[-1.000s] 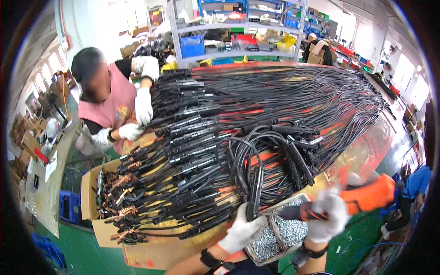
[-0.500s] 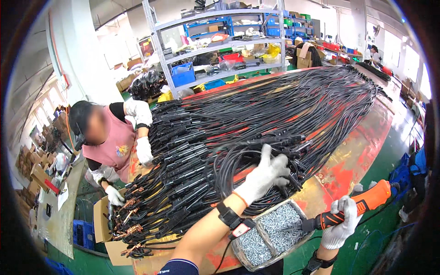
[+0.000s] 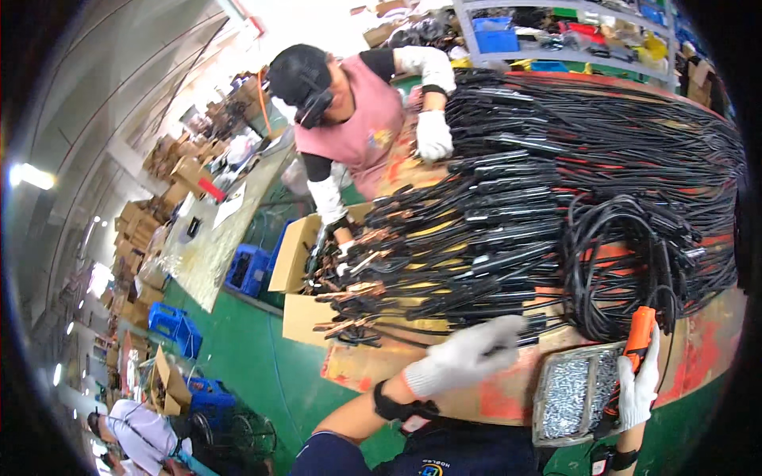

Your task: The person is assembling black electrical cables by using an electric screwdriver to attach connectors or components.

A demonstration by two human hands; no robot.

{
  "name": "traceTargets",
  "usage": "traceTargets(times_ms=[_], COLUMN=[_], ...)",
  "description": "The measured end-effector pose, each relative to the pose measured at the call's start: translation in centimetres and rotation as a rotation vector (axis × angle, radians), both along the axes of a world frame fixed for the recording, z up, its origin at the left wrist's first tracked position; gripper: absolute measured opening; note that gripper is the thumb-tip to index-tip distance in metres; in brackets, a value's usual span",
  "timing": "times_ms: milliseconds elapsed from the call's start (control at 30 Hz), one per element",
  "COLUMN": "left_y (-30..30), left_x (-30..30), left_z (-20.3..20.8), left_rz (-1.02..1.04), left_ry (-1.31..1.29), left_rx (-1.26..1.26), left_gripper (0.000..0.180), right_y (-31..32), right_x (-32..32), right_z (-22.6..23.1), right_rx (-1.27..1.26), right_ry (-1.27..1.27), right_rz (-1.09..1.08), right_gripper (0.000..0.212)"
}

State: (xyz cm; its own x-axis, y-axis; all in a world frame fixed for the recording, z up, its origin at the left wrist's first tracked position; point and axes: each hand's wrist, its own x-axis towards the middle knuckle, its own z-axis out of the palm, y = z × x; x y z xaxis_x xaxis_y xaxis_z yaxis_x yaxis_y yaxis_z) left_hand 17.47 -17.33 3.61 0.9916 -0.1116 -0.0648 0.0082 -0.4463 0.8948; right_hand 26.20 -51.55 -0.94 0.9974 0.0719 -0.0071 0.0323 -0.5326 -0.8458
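My left hand [image 3: 468, 353], in a white knit glove, sits at about six o'clock in the view, fingers curled loosely down onto the near ends of the black cables [image 3: 508, 238]; it touches them, but I cannot tell whether it has actually closed on one. My right hand [image 3: 637, 389], also gloved, is at about five o'clock, wrapped tight around the orange tool [image 3: 638, 337], which stands nearly upright just beside the tray of small metal screws [image 3: 567, 393]. The tray lies at the near edge of the orange table [image 3: 706, 349], between my two hands. The cables cover most of the table, fanning from three o'clock toward nine, with one looped coil [image 3: 615, 266] just above the tool. At twelve o'clock a co-worker in a pink vest [image 3: 357, 119] leans over the far side, one gloved hand [image 3: 433, 135] on the bundle. Cardboard boxes [image 3: 298, 254] sit under the cable ends at nine o'clock
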Motion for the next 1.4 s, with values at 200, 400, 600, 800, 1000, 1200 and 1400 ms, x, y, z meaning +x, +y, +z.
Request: traceTargets(times_ms=[200,400,600,800,1000,1200,1400], left_y=[11.4,15.9,12.6,8.4,5.9,4.5,4.1], left_x=[-10.7,-14.8,-7.7,-0.3,3.2,4.1,5.0], left_z=[-2.2,-3.4,-2.4,1.7,4.8,4.9,5.2], left_rz=[0.546,0.909,0.794,0.580,0.527,0.528,0.483], left_ry=[-0.042,-0.051,-0.139,-0.203,-0.173,-0.198,-0.212], left_rx=[0.511,0.515,-0.090,-0.373,-0.507,-0.480,-0.691], left_gripper=[0.036,0.029,0.034,0.033,0.039,0.040,0.039], right_y=[-1.6,2.9,15.0,21.6,23.5,24.1,23.7], right_x=[1.6,2.0,-0.5,-4.4,-6.7,-7.2,-7.4], right_z=[-1.3,4.5,10.5,6.8,5.7,5.7,4.7], right_rx=[-0.610,-0.595,-0.264,-0.303,-0.186,-0.040,-0.023], right_ry=[-0.419,-0.602,-0.483,0.161,0.425,0.803,0.802], right_rz=[0.035,0.175,0.720,1.382,1.428,1.236,1.125], right_gripper=[0.078,0.073,0.054,0.062,0.071,0.056,0.061])
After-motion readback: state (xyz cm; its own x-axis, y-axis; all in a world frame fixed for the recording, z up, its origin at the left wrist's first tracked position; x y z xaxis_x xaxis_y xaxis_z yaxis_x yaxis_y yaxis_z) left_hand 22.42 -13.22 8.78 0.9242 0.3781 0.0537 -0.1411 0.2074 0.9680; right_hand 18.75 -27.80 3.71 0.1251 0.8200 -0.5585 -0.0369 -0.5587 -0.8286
